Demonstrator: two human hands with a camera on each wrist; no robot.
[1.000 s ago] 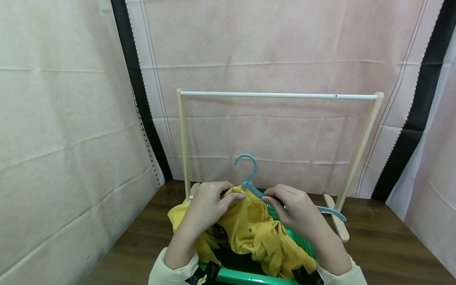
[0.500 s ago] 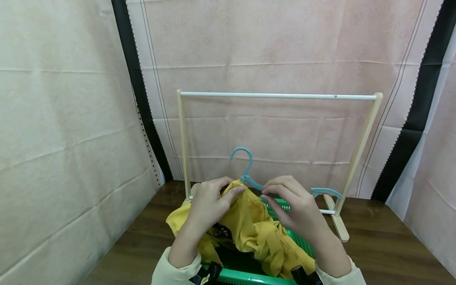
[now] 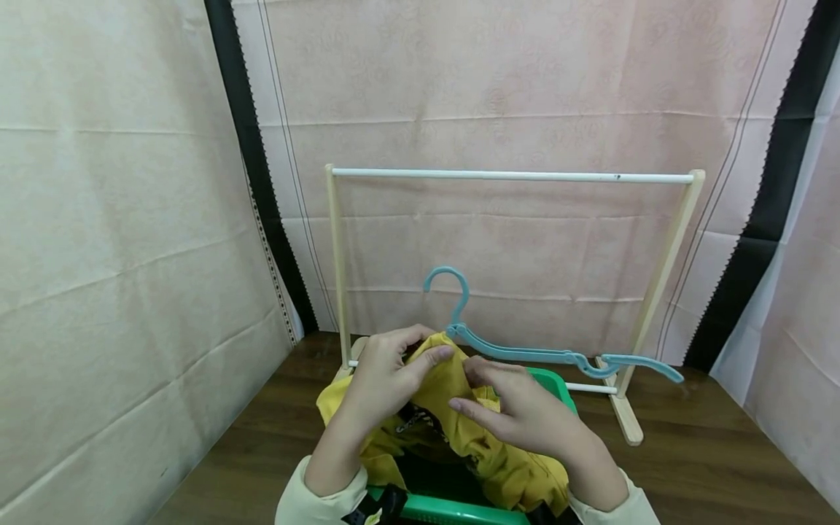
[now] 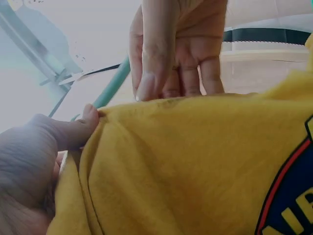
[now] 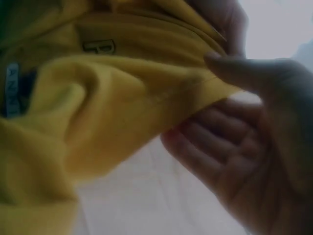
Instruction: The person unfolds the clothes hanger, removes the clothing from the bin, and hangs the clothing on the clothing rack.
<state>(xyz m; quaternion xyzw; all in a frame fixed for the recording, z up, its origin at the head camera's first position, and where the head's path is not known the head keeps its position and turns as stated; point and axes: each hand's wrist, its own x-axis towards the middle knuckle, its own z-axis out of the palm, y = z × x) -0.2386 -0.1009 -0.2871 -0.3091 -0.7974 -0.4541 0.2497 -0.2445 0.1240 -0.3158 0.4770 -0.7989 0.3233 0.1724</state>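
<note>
A yellow shirt [image 3: 453,386] with a dark printed patch hangs bunched over a green basket [image 3: 459,513]. My left hand [image 3: 387,379] pinches its upper edge, just below the neck of a light-blue clothes hanger [image 3: 525,354]. The hanger's hook points up and its right arm stretches out bare; its left part is hidden behind cloth and hand. My right hand [image 3: 525,415] is at the shirt's edge, thumb on the near side and fingers behind, with thumb and fingertips apart. In the right wrist view the right thumb [image 5: 234,71] touches the cloth, above loosely extended fingers.
Behind the basket stands a small clothes rack with pale uprights [image 3: 666,270] and a white top rail [image 3: 512,175]. A lower bar [image 3: 590,389] joins its feet. Everything stands on a brown wooden table [image 3: 709,437] enclosed by pale fabric walls [image 3: 118,219].
My right hand has let go of the hanger and moved down to the shirt's edge. The hanger has risen slightly, its right arm now in full view. The left hand keeps its pinch.
</note>
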